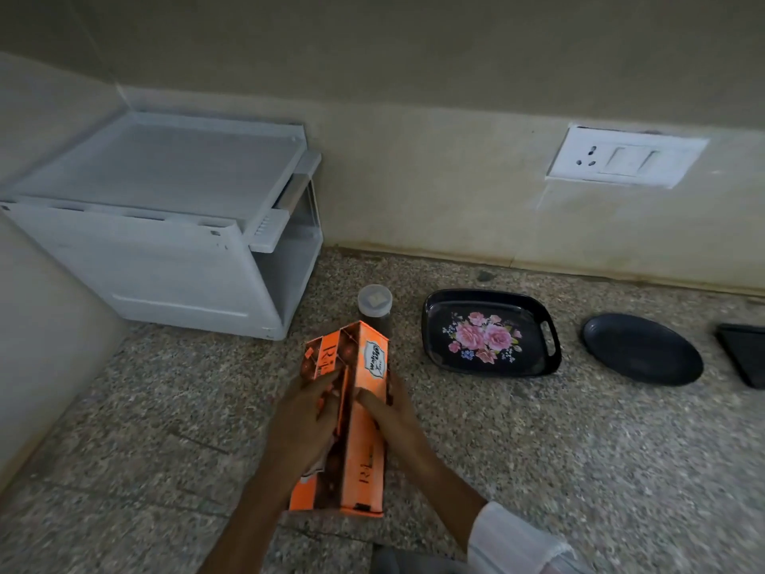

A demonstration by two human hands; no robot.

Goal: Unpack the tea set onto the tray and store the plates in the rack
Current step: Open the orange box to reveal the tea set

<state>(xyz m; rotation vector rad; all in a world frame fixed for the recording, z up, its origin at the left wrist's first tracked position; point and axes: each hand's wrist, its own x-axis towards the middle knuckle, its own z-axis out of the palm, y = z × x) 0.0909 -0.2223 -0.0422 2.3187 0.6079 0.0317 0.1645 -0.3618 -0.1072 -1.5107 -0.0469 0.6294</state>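
Note:
An orange tea set box (359, 461) lies lengthwise on the speckled counter, its far end raised. My left hand (304, 424) grips its left side and my right hand (393, 416) grips its right side, fingers on top. The box is closed. To the right sits a black tray (439, 350) with pink roses painted on it, and nothing is on it. Further right lies a black round plate (641, 349). A white plastic rack (165, 225) with a flat lid stands at the back left against the wall.
A small jar (374, 308) with a clear lid stands just behind the box. A dark square dish (745, 354) is cut off by the right edge. A wall socket (625, 159) is above the plate. A pale surface rises at the left edge.

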